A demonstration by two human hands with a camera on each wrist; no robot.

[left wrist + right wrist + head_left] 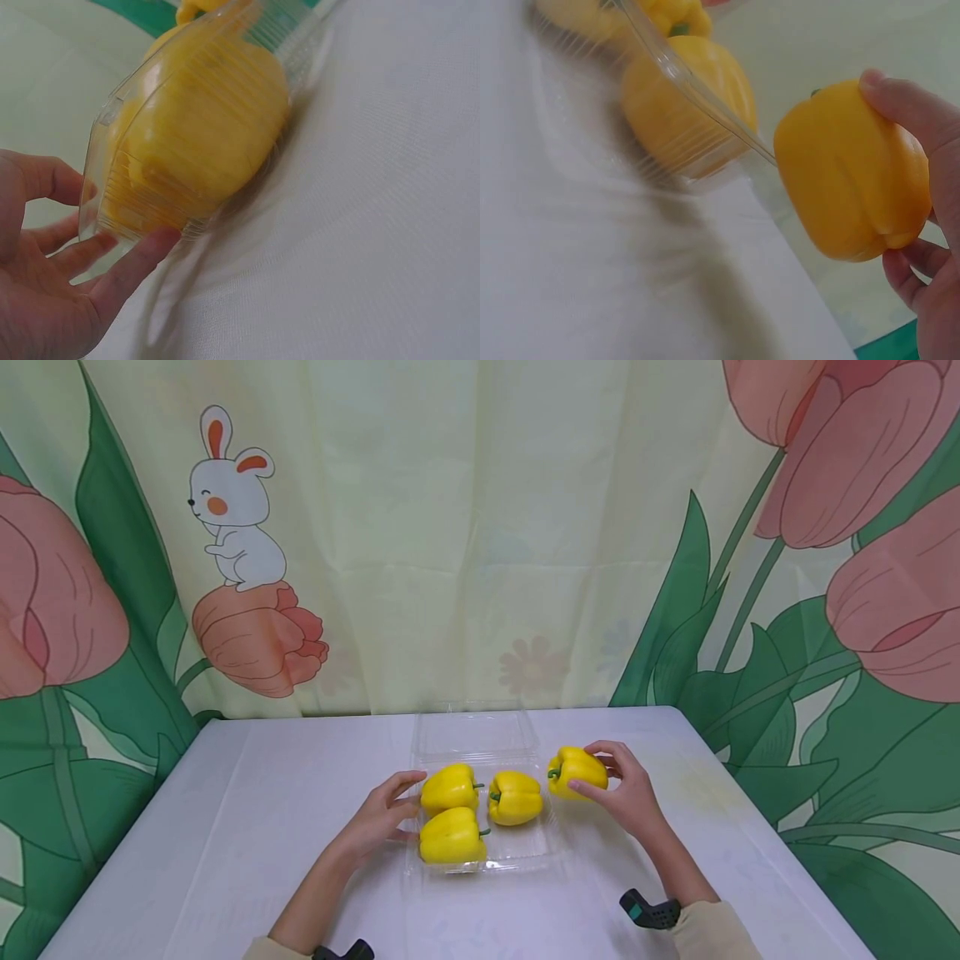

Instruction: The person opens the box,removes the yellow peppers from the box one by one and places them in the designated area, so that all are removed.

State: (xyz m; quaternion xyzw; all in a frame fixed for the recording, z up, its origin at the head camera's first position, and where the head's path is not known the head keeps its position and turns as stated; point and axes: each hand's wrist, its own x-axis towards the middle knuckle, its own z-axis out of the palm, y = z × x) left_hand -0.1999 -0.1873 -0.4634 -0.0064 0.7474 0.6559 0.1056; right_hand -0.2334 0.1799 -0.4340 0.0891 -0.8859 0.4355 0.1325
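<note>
Right hand (628, 793) grips a yellow bell pepper (574, 766) and holds it up, just outside the clear plastic clamshell (525, 845) to that hand's left! Over on the other side, the left hand (378, 816), spread and relaxed, touches the clamshell's nearest wall. Between the hands, three more yellow bell peppers (514, 799) sit inside; beyond both, the lid (472, 735) lies open.

we see a cartoon rabbit (243, 514) on a cream curtain (465, 527), a coral tulip (255, 639) beneath it, pink tulips (862, 460) flanking it, a white tablecloth (255, 827) below it.
</note>
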